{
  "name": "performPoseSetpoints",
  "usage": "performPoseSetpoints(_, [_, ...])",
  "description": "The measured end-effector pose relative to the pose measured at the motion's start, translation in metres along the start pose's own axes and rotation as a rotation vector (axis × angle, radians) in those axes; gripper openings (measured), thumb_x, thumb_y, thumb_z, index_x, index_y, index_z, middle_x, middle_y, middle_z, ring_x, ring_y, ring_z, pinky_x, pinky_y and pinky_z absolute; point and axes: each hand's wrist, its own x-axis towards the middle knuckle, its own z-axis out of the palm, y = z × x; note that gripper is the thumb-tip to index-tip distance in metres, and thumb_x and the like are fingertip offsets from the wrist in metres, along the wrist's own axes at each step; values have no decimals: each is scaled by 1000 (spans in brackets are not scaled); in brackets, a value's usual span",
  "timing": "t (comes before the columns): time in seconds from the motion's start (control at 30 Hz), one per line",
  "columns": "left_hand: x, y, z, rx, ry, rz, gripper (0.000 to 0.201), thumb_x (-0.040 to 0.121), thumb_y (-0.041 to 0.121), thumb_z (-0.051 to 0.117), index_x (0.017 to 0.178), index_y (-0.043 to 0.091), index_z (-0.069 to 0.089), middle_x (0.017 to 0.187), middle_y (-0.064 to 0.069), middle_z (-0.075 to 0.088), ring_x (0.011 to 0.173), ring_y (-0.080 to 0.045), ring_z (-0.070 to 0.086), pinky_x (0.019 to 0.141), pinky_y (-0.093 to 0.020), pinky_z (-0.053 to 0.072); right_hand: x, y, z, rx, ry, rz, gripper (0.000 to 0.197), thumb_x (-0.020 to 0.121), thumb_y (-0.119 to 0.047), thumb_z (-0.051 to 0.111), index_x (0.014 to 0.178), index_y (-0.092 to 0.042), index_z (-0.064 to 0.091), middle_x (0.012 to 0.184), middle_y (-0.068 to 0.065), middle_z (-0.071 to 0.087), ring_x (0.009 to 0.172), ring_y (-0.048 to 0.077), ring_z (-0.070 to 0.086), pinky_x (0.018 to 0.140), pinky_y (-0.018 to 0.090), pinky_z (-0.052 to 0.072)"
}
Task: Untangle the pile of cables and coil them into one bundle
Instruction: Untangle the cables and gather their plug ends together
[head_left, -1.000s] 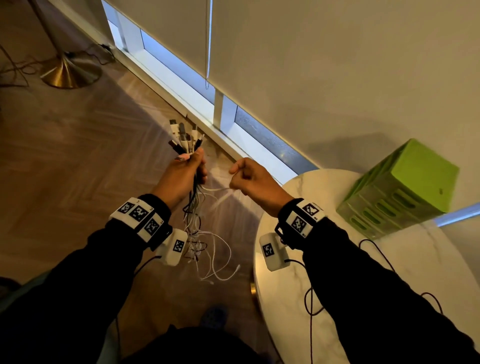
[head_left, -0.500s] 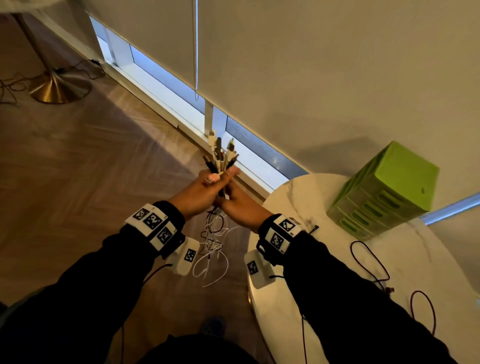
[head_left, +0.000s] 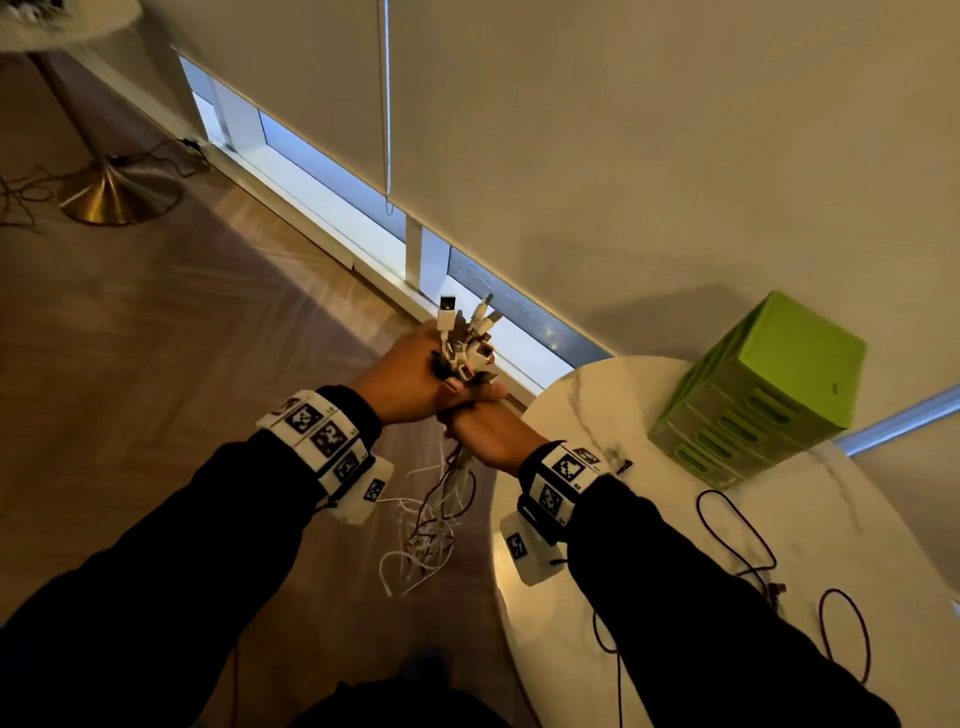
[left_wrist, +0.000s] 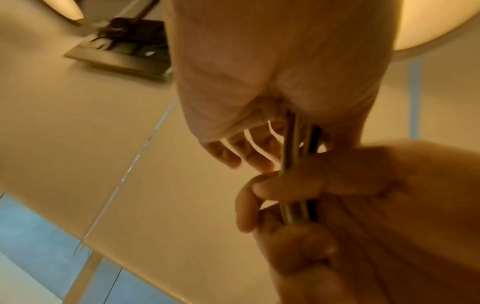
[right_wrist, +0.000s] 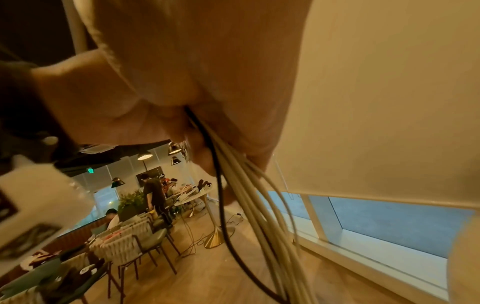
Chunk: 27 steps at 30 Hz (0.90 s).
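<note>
A bunch of white and black cables (head_left: 441, 499) hangs over the floor, its plugs (head_left: 464, 332) sticking up in a cluster. My left hand (head_left: 415, 376) grips the bunch just under the plugs. Directly below it, touching it, my right hand (head_left: 485, 423) is wrapped round the same cables. The left wrist view shows the cables (left_wrist: 293, 148) running from the left hand (left_wrist: 272, 86) into the curled right hand (left_wrist: 324, 201). In the right wrist view the cables (right_wrist: 249, 197) trail out under the right hand (right_wrist: 207, 86). Loose ends dangle in a tangle (head_left: 421, 551).
A round white marble table (head_left: 649, 415) stands at my right with a green drawer box (head_left: 763, 384) and dark red thin cables (head_left: 743, 535) on it. Wood floor lies below. A brass table base (head_left: 117, 195) is far left; window and blinds are ahead.
My right hand, which was pinching one white strand off to the side, has come in under the left hand and closed round the whole bunch. Both hands have shifted right, toward the table.
</note>
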Motion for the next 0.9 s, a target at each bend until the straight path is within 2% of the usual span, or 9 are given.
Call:
performPoseSetpoints(0.1, [6,-7,12,106,165,14,29,82,68,66,88,39,66,98,10,68,103,-17,62,96,-50,48,4,0,-1,-28,16,-9,24,99,5,40,101,7,64,99,29,62,93,40,59,90,52,50])
performPoseSetpoints(0.2, [13,5,12,-279,241,-142,24,87,45,76,90,23,68,85,6,70,82,-11,68,73,-34,54,-2,-5,-2,87,133,-47,20,100,-4,40,98,-4,60,91,7,63,81,16,61,76,27,53])
performPoseSetpoints(0.33, [17,17,4,-555,109,-236,40,83,26,82,109,0,67,79,-6,69,52,-8,66,44,-19,48,-11,-11,-8,245,191,-114,24,103,-8,40,90,-4,59,77,9,63,64,18,62,65,34,53])
performPoseSetpoints(0.4, [21,21,2,-682,96,-222,46,77,18,86,113,-1,65,88,-1,70,67,-9,70,56,-21,54,-10,-13,-11,382,166,-68,27,100,-5,41,75,-8,47,61,5,46,48,16,42,49,30,37])
performPoseSetpoints(0.5, [28,18,5,-752,111,-161,68,62,21,93,121,15,60,100,3,68,96,-15,66,84,-27,54,-10,-13,-20,515,87,25,27,97,-1,39,74,-15,34,61,1,25,49,12,20,47,28,18])
performPoseSetpoints(0.6, [28,24,11,-539,132,-130,72,68,28,92,132,24,59,106,9,68,105,-5,66,97,-28,52,-16,-15,-29,481,30,59,29,99,-3,39,72,-14,38,60,4,31,48,15,29,47,27,28])
performPoseSetpoints(0.73, [29,42,14,-408,132,-48,44,74,26,88,112,17,68,100,4,72,96,2,66,94,-33,54,-27,-14,-27,403,138,-42,27,96,-2,39,75,-2,55,66,19,55,57,22,58,64,35,52])
performPoseSetpoints(0.83, [31,39,10,-544,1,-67,55,69,31,91,114,25,61,102,-3,72,107,-11,67,101,-46,53,-30,-8,-21,570,209,-82,24,98,-6,37,75,-10,44,59,9,34,48,21,36,51,32,36])
performPoseSetpoints(0.9, [31,35,12,-692,14,-89,81,70,30,91,139,22,47,120,-7,70,117,-22,66,104,-57,49,-31,-6,-22,695,204,-55,26,100,-7,37,76,-16,41,59,3,25,48,17,25,47,28,29])
